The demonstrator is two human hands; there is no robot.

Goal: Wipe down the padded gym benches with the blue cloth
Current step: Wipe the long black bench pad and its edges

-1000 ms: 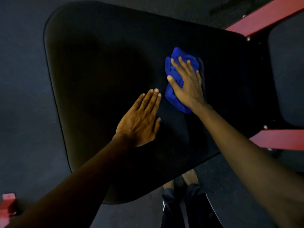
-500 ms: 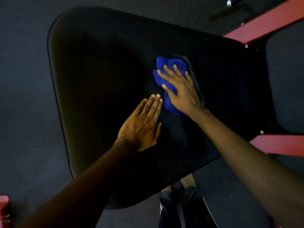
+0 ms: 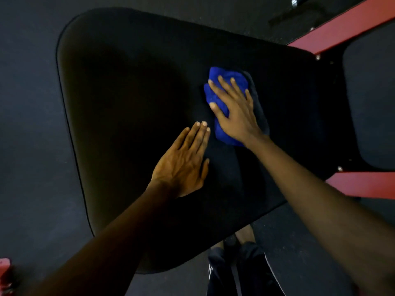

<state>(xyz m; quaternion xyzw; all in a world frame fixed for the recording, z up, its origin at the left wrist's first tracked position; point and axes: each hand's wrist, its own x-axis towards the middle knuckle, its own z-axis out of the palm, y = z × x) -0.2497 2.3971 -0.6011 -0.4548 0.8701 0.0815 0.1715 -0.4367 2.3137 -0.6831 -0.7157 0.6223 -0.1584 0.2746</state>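
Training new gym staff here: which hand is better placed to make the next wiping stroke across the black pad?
Right, probably. The right hand presses flat on the blue cloth on the bench pad. The left hand lies flat on bare pad beside the cloth, holding nothing.

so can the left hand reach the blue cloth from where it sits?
Probably yes. The left hand lies flat on the bench pad, fingertips just short of the near edge of the blue cloth, nothing between. The right hand presses on most of it.
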